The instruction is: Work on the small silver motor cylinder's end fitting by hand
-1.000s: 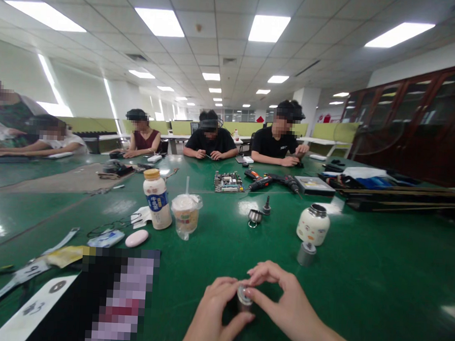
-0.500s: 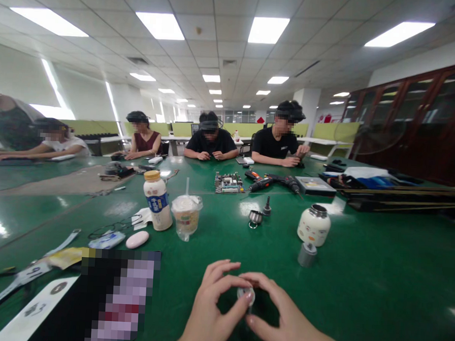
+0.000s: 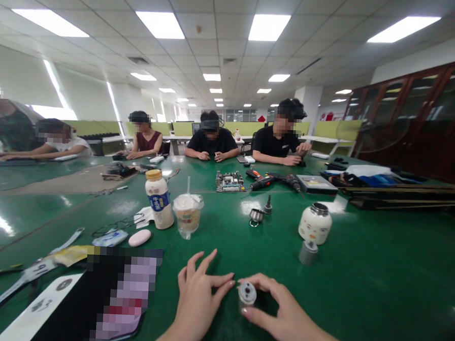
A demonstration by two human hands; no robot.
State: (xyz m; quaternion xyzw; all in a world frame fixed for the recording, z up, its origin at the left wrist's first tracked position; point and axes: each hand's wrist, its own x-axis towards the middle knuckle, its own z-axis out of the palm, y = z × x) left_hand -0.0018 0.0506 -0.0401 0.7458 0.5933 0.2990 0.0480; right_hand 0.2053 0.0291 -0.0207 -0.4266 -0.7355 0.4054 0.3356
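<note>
Centrally, a metal cylinder [image 3: 247, 292] is clamped, end face up, between the thumb and fingers of the right hand [image 3: 283, 307] at the near side of the table [image 3: 271, 257]. The left hand [image 3: 199, 297] is just beside it, thumb and forefinger tips together; whether they pinch anything cannot be told. Beyond, a second cylinder [image 3: 308, 253] stands before a white jar [image 3: 315, 225].

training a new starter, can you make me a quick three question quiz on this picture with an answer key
1. Which of the camera wearer's hands is holding the nearer metal cylinder?
a) left hand
b) right hand
c) neither

2. True or false: the other metal cylinder is closer to the camera than the cream flask.

3. Fill in the blank: a ____ sticks up from the top of the drink cup.

Key:
1. b
2. True
3. straw
</note>
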